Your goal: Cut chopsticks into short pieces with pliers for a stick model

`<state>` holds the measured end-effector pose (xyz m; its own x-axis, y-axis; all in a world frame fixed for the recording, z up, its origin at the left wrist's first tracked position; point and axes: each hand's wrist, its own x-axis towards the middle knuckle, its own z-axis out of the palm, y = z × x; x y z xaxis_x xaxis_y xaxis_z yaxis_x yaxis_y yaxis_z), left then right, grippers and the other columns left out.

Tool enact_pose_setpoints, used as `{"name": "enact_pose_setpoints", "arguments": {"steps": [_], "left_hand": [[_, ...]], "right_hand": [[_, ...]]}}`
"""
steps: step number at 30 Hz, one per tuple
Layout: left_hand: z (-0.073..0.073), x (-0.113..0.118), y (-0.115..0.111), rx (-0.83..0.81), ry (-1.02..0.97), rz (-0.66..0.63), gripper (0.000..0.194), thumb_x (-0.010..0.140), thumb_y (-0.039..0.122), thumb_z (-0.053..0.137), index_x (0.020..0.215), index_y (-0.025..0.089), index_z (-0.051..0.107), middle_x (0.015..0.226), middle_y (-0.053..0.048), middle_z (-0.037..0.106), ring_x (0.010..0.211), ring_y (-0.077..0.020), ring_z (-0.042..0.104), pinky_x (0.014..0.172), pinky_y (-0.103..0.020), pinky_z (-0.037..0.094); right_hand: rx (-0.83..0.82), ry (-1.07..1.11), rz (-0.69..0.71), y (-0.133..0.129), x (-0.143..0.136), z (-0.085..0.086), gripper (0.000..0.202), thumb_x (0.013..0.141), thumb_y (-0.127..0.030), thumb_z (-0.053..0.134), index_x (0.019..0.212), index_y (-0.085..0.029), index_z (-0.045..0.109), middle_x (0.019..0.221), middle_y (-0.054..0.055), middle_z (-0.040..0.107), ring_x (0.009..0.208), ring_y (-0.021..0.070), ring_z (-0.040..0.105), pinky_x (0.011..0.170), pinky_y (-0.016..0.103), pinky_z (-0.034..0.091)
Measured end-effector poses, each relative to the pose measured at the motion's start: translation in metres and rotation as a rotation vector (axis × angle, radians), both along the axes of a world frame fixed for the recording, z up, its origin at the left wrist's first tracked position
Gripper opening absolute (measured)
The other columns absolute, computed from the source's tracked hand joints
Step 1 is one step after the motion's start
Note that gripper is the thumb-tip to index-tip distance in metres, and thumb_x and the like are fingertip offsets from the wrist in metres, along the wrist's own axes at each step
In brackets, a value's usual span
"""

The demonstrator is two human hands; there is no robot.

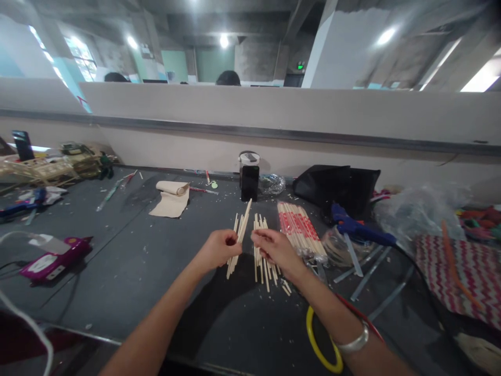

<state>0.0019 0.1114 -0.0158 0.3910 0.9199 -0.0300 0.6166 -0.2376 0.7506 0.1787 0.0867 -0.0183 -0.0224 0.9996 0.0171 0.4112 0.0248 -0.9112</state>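
I sit or stand at a craft workshop, on a shared floor of a large building. The dark bench (pixel 129 282) before me carries loose wooden sticks (pixel 245 222), a packet of more (pixel 299 224), a blue glue gun (pixel 348 224), translucent glue sticks (pixel 366 277) and a magenta power strip (pixel 57 261), with small pale scraps strewn about. A low partition (pixel 250 104) closes its far side; over it I see the tops of heads (pixel 228 78). Above me are bare concrete beams (pixel 235 23), bright lamps (pixel 224 40) and a green lit sign (pixel 300 66).
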Motion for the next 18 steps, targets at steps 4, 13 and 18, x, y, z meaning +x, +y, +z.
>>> {"name": "enact_pose_setpoints", "arguments": {"steps": [4,13,18], "left_hand": [[-0.002,-0.023,0.001,0.053,-0.254,-0.038,0.017,0.074,0.030,0.053,0.065,0.015,0.052,0.054,0.007,0.041,0.048,-0.0055,0.036,0.046,-0.017,0.028],[-0.015,-0.052,0.013,0.195,-0.272,-0.063,0.024,0.079,0.037,0.057,0.083,0.014,0.062,0.072,0.001,0.053,0.064,-0.0098,0.046,0.058,-0.021,0.038],[-0.023,-0.058,0.012,0.094,-0.186,-0.163,0.029,0.083,0.042,0.052,0.085,0.016,0.066,0.076,-0.002,0.060,0.068,-0.0128,0.053,0.062,-0.024,0.043]], "right_hand": [[-0.098,0.325,0.174,0.015,-0.025,0.024,0.039,0.070,-0.043,0.067,0.099,-0.016,0.063,0.051,-0.007,0.049,0.040,0.0064,0.038,0.037,0.018,0.026],[0.373,-0.018,0.252,0.040,-0.063,0.021,0.015,0.079,-0.028,0.061,0.071,-0.017,0.066,0.063,-0.002,0.059,0.058,0.0113,0.054,0.057,0.022,0.041],[0.434,-0.131,0.250,0.033,-0.064,0.008,0.014,0.080,-0.022,0.060,0.069,-0.017,0.066,0.064,-0.001,0.058,0.067,0.0133,0.057,0.064,0.024,0.045]]}}
